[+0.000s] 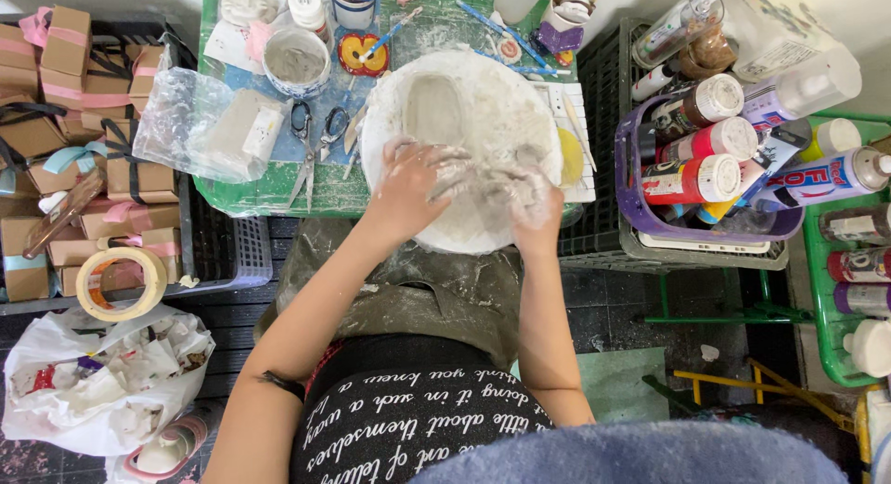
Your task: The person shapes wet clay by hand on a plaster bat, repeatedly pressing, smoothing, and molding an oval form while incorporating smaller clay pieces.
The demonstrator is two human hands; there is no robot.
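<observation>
Head view, looking straight down at a crowded work table (269, 201) with a green, paint-smeared top. Both hands sit on a round white plaster-covered board (464, 229), fingers meeting near its centre over a grey-white lump of clay (492, 182). Left hand (408, 182): fingers bent and pressed down on the clay, coated in white slip. Right hand (534, 201): fingers curled around the same wet lump from the other side, also coated. Whether either hand fully closes on the clay can't be told; fingertips are smeared and merge with it. Just beyond the fingers, on the far part of the board, an oval pressed shape (434, 108) in the white surface.

Left of the hands: scissors (311, 150) lying flat, then a clear plastic bag (209, 127) holding a grey block. Farther out beyond the left hand, a cup of grey slip (297, 62). Well left, stacked small brown boxes with ribbon (65, 103) and a roll of tape (121, 282).

Right of the hands: purple basket (715, 229) packed with paint bottles (691, 178), close beside the board.

Near side of the grip: stained apron (418, 294) on the person's lap.
</observation>
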